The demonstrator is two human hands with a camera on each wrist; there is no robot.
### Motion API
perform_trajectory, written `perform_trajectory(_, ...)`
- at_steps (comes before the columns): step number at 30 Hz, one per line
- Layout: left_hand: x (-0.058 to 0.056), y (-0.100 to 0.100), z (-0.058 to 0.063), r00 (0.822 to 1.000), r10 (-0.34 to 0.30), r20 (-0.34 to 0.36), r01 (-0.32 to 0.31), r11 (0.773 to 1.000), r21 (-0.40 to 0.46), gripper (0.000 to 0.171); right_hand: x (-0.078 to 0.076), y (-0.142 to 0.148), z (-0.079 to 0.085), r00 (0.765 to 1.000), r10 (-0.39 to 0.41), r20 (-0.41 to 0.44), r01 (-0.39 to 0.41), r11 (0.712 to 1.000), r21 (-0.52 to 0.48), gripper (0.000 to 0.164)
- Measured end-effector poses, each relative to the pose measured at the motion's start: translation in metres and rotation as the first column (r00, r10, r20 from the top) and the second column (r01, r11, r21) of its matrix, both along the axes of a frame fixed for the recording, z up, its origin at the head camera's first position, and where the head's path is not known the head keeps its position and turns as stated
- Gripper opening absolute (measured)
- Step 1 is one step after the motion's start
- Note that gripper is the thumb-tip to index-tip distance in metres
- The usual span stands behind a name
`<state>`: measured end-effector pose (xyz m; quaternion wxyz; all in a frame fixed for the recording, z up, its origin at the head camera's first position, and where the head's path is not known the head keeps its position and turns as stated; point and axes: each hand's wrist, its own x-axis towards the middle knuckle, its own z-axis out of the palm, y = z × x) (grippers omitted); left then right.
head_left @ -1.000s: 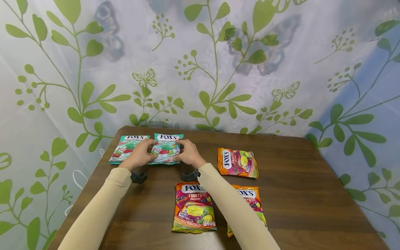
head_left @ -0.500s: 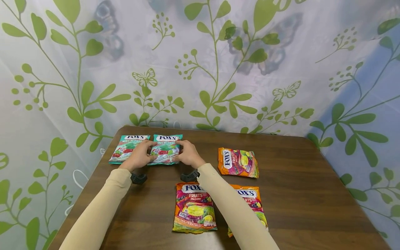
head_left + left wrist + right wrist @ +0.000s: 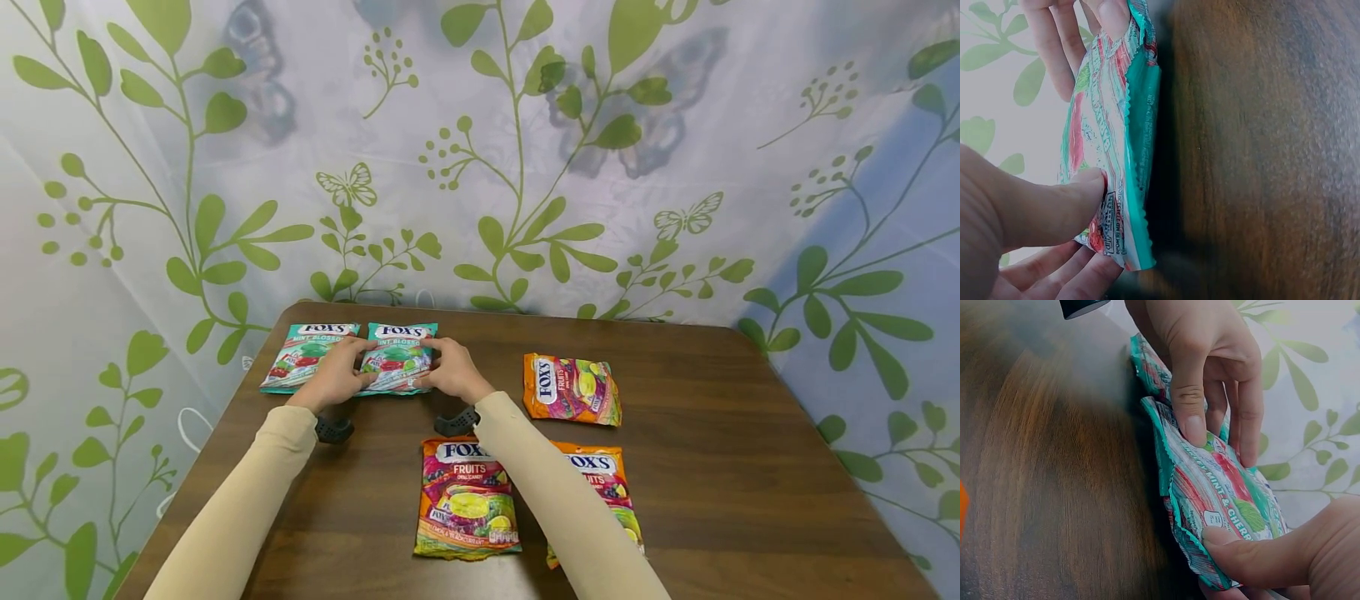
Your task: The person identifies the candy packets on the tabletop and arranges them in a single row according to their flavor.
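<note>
A teal Fox's mint candy bag (image 3: 395,358) lies face up near the far edge of the table. My left hand (image 3: 333,377) grips its left side, with the thumb pressed on the printed front in the left wrist view. On the opposite side, my right hand (image 3: 453,373) holds the bag's right edge, and its thumb (image 3: 1254,553) rests near the lower corner. Just left of it is a second teal mint candy bag (image 3: 296,358), partly covered by my left hand. Both bags stand side by side with their tops nearly level.
An orange Fox's fruits candy bag (image 3: 572,390) lies turned sideways at right. Nearer to me is another orange bag (image 3: 467,500), upright to my view. A third orange bag (image 3: 600,475) is partly under my right sleeve in view. A patterned curtain (image 3: 480,167) hangs behind the table (image 3: 750,467).
The teal bag between my hands has shifted very slightly left, toward the other teal bag. Both hands keep their hold on it, and the other bags stay put.
</note>
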<state>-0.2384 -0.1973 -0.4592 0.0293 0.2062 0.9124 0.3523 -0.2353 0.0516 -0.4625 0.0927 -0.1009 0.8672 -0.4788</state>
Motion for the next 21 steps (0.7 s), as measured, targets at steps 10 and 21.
perform_trajectory(10,0.0008,0.0001,0.0004,0.999,-0.003,-0.036,0.002,1.0,-0.029,0.055,0.0028,-0.0018,0.0033,1.0,0.002,-0.024,-0.001,0.999,0.034,0.077)
perform_trajectory(21,0.0018,0.0048,0.001,0.998,0.0,-0.056,-0.004,0.997,-0.071,0.056,0.0053,-0.0056,0.0017,0.995,0.003,-0.101,0.011,0.991,0.136,0.076)
